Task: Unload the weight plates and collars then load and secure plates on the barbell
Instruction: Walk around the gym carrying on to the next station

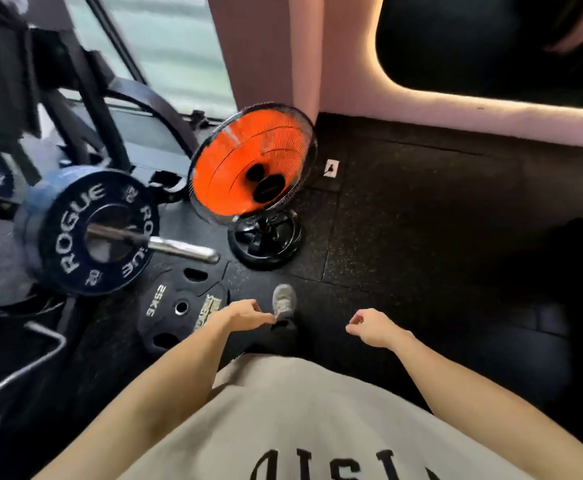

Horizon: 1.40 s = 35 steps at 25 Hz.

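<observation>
While I look down past my beige shirt (304, 420), both my bare arms reach forward over the dark rubber floor (421, 220). My left hand (245, 315) hangs with its fingers loosely curled downward and holds nothing. My right hand (369, 325) is likewise empty, its fingers loosely curled with thumb and forefinger close together. The two hands are apart, with one of my feet in a grey shoe (284, 302) showing on the floor between them, nearer the left hand.

To my left, the chrome end of the barbell sleeve (182, 250) points toward me and juts out bare past a dark round plate (89, 233) with white ROGUE lettering, which sits on the sleeve. A blue plate (34, 202) sits right behind it on the same sleeve. I cannot see a collar on that bare end. Neither hand touches the barbell or its plates.

Below the sleeve end, a black plate marked 25KG (176, 306) lies flat on the floor, just beside my left wrist in the view and partly hidden by my forearm.

Farther ahead, a floor fan (252, 161) with an orange face and a black wire cage stands tilted on a round black base (266, 242), near the corner of a pink wall (404, 98). Black rack tubing (86, 84) rises at the far left, blurred. A bent metal rod (37, 355) shows at the lower left.
</observation>
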{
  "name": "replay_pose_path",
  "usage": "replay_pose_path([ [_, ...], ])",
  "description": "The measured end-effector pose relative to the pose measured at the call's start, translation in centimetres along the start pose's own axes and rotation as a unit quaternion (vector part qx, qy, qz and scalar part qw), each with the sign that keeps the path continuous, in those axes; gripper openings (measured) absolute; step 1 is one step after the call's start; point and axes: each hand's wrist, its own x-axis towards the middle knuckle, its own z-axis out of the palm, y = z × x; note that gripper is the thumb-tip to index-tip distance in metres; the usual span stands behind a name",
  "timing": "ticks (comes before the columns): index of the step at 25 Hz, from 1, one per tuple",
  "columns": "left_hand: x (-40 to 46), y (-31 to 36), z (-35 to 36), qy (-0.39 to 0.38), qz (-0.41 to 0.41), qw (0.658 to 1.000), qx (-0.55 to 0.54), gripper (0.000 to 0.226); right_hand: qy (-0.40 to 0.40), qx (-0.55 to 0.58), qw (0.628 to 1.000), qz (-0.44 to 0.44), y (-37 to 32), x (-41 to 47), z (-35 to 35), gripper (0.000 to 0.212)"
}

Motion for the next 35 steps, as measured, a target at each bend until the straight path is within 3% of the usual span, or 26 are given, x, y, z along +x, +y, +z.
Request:
replay_pose_path([
  [4, 8.0, 5.9, -8.2, -0.019, 0.037, 0.999, 0.034, 0.056, 0.007, 0.017, 0.999, 0.051, -0.9, 5.6, -6.2, 0.025],
  [12, 19.1, 21.3, -23.6, -0.039, 0.089, 0.989, 0.112, 0.052, 0.120, 0.146, 0.976, 0.107, -3.3, 14.1, -24.4, 0.022],
  [17, 26.2, 31.6, -28.3, -0.053, 0.103, 0.978, 0.171, 0.051, 0.102, 0.181, 0.971, 0.119, -0.7, 20.1, -32.3, 0.012],
  [20, 30.4, 40.2, -31.2, -0.058, 0.119, 0.975, 0.176, 0.050, 0.109, 0.222, 0.961, 0.123, 3.0, 23.5, -40.0, 0.021],
  [26, 34.8, 58.2, -35.9, -0.091, 0.192, 0.950, 0.228, 0.047, 0.175, 0.339, 0.909, 0.168, 9.9, 24.5, -52.4, 0.022],
  [32, 38.3, 72.9, -35.9, -0.162, 0.257, 0.888, 0.345, 0.047, 0.221, 0.432, 0.835, 0.259, 13.7, 23.1, -54.7, 0.028],
  [35, 39.5, 79.2, -34.8, -0.181, 0.294, 0.835, 0.428, 0.046, 0.254, 0.502, 0.765, 0.312, 14.1, 22.2, -54.1, 0.029],
])
